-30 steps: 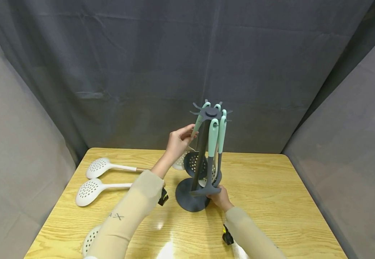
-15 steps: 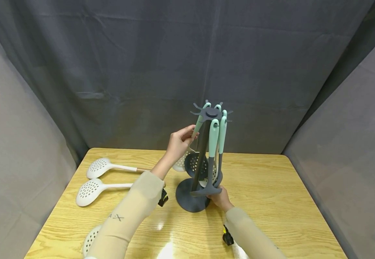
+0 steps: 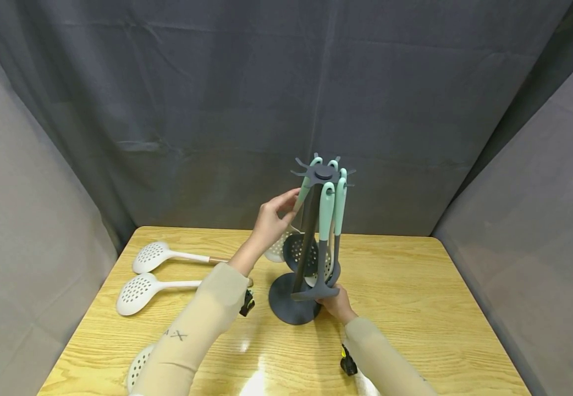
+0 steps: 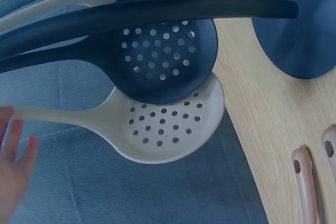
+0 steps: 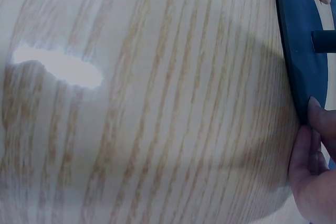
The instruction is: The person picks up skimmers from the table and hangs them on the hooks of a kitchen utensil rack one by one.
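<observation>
A dark utensil stand [image 3: 293, 311] with a round base and hooked top holds several hanging utensils. My left hand [image 3: 269, 224] is at its upper left, fingers extended beside the handle of a hanging white skimmer [image 4: 170, 148]. The left wrist view shows fingertips at that handle's visible end; the rest is cut off. A dark skimmer [image 4: 157, 61] overlaps the white one behind the stand's post [image 4: 252, 7]. My right hand [image 5: 315, 166] pinches the rim of the base, thumb on top and fingers curled against the table. In front hangs a dark utensil with a mint handle [image 3: 326, 209].
Two white skimmers, a far one [image 3: 150, 256] and a nearer one [image 3: 135, 292], lie on the wooden table [image 3: 405, 308] at left. A third perforated head [image 3: 138, 366] is partly under the left sleeve. Grey cloth [image 3: 207, 110] stands behind and at both sides.
My left fingers have loosened from a pinch at the handle and straightened slightly. The right hand and the stand have barely moved.
</observation>
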A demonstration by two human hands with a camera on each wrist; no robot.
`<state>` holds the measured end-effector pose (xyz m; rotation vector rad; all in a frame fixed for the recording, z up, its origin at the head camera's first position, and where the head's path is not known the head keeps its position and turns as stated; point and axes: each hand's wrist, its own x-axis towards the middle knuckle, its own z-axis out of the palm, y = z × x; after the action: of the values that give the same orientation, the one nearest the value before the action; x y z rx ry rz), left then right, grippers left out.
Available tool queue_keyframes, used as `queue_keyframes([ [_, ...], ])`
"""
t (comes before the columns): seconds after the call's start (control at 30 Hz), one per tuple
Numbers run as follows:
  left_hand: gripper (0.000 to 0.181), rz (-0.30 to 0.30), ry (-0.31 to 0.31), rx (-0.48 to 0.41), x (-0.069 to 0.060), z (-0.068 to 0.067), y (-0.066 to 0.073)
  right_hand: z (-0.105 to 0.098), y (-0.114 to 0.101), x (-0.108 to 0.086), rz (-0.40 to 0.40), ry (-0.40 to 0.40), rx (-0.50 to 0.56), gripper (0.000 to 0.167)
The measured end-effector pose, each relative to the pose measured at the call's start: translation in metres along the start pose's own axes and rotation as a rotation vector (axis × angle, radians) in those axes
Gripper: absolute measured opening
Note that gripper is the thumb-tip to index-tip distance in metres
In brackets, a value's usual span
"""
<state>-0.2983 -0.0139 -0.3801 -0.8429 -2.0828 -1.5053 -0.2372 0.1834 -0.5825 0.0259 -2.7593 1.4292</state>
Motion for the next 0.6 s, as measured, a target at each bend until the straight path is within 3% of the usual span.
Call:
queue_keyframes([
  [0.17,0.052,0.117,0.009,0.076,-0.003,-0.002,-0.004,-0.001,0.0,0.0,-0.024,0.001,-0.017,0.018],
  [0.33,0.049,0.202,0.029,0.211,-0.013,-0.006,-0.009,-0.001,0.001,-0.001,-0.034,0.0,-0.032,0.019],
  [0.47,0.047,0.22,0.023,0.309,-0.024,-0.011,-0.014,0.0,0.0,-0.001,-0.036,-0.002,-0.036,0.018],
  [0.6,0.047,0.186,-0.01,0.413,-0.037,-0.017,-0.02,-0.001,-0.001,-0.002,-0.061,0.012,-0.054,0.018],
])
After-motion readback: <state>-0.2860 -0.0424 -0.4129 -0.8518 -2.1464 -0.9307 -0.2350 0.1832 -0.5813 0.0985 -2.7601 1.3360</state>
